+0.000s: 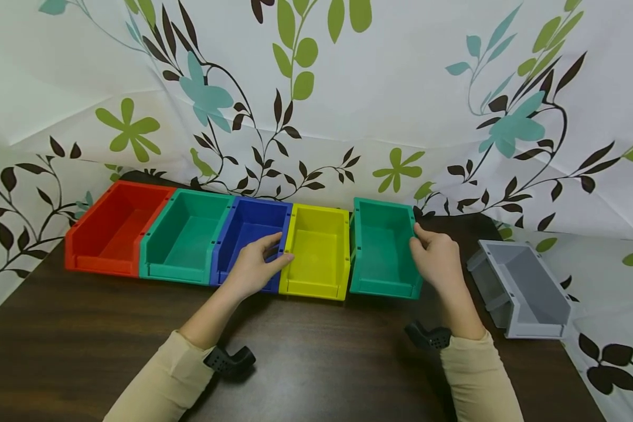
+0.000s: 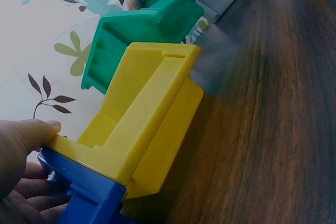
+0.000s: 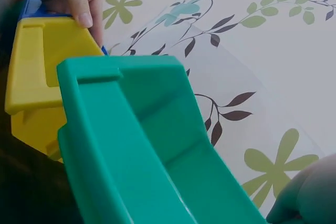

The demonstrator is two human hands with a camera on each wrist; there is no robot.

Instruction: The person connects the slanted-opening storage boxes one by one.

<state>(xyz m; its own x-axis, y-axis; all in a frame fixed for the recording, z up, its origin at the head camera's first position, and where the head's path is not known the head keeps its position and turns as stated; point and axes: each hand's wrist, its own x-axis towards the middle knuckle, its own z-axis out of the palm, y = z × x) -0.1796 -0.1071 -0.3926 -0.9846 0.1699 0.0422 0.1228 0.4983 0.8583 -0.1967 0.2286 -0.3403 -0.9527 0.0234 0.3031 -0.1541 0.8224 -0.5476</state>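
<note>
A blue bin (image 1: 255, 218) and a yellow bin (image 1: 319, 249) stand side by side. My left hand (image 1: 255, 264) pinches their adjoining walls, thumb over the yellow edge and fingers on the blue side. The right hand (image 1: 436, 255) grips the right wall of a green bin (image 1: 384, 252), thumb towards its inside. A narrow gap lies between this green bin and the yellow one, and it sits slightly turned. In the right wrist view the green bin (image 3: 152, 145) hides most of what lies below it, and only part of the right hand (image 3: 310, 195) shows.
Left of the blue bin, another green bin (image 1: 187, 237) and a red bin (image 1: 118, 225) continue the row. A grey bin (image 1: 527, 287) stands at the right edge of the dark wooden table (image 1: 316, 363). Behind the row hangs a leaf-patterned cloth (image 1: 401, 82).
</note>
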